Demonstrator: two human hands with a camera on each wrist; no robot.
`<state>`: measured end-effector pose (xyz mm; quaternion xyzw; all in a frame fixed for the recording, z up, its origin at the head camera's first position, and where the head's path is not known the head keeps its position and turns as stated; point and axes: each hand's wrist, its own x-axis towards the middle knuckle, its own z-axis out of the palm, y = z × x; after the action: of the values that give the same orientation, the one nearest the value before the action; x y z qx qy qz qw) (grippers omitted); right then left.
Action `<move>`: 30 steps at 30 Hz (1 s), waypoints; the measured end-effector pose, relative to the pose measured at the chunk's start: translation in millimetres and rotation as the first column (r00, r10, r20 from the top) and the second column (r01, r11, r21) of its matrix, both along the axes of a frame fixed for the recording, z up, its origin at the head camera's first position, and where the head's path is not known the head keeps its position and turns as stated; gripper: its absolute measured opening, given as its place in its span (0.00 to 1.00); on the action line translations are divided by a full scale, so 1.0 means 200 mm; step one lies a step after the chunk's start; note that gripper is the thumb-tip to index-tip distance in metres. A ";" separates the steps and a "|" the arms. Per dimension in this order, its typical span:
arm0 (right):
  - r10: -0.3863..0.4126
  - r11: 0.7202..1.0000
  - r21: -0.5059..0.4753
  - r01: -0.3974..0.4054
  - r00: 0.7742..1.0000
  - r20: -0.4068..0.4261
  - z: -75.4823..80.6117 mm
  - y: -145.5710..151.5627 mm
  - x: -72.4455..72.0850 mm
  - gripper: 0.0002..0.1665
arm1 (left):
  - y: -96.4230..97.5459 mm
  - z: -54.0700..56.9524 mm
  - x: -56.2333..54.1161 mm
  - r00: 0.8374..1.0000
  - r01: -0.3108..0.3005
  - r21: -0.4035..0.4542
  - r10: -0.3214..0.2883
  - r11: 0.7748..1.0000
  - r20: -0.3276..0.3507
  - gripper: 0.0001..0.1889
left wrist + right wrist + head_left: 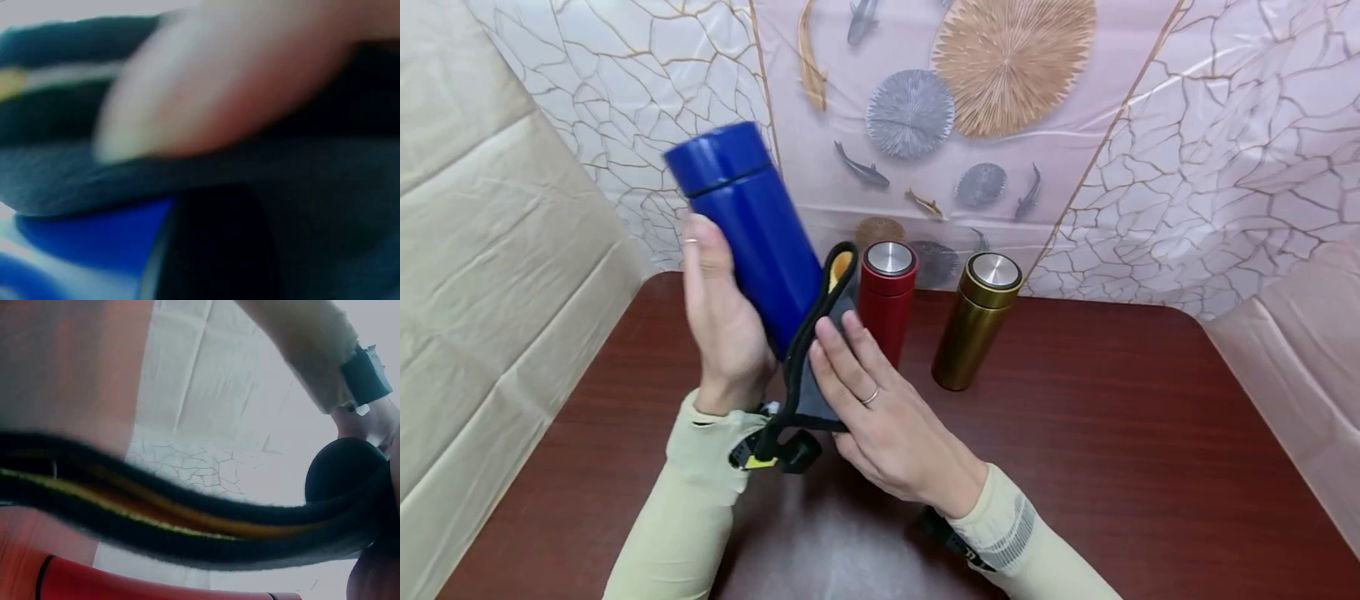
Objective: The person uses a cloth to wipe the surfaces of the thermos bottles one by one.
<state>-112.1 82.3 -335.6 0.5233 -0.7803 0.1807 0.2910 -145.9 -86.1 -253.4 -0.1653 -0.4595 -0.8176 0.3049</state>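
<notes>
My left hand (726,325) grips a blue thermos bottle (760,242) from its left side, tilted and raised over the table. A grey cloth (822,387) with black edging and a yellow inner face is folded against the bottle's lower part, hiding the base. The extended fingers of my right hand (887,417) press on the cloth's outer face; its thumb is hidden. In the left wrist view a blurred finger (206,94) crosses the folded cloth (94,178), with blue of the bottle (94,234) below. The right wrist view shows the black-edged fold of the cloth (187,528).
A red bottle (886,304) with a silver-topped lid stands just behind the cloth. To its right is a gold bottle (976,321) with the same kind of lid. Both are on the dark red-brown table (1112,433), with a patterned sheet (917,183) hanging at its back.
</notes>
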 end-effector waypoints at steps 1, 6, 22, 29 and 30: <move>0.006 1.000 0.015 -0.006 1.000 -0.002 -0.01 0.00 0.00 0.42 | -0.02 0.01 0.00 1.000 -0.019 0.011 0.019 1.000 0.005 0.21; 0.015 0.998 0.057 -0.015 1.000 0.000 -0.03 -0.01 0.00 0.39 | -0.07 0.03 0.01 0.998 -0.052 0.047 0.050 0.998 0.035 0.23; 0.014 0.953 -0.302 0.028 0.991 0.135 0.16 0.15 -0.04 0.51 | 0.31 -0.20 0.03 0.973 0.228 -0.267 -0.210 0.936 0.094 0.31; 0.004 0.898 -0.435 0.065 0.988 0.155 0.20 0.26 -0.09 0.41 | 0.43 -0.31 0.06 0.949 0.316 -0.452 -0.273 0.834 0.159 0.26; 0.001 0.895 -0.440 0.069 0.987 0.158 0.20 0.26 -0.09 0.42 | 0.43 -0.32 0.06 0.950 0.314 -0.456 -0.273 0.833 0.154 0.26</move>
<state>-129.6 134.9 -294.6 0.4139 -0.7477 0.3884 0.3447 -133.2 0.8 -316.7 -0.2694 -0.6271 -0.7230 0.1068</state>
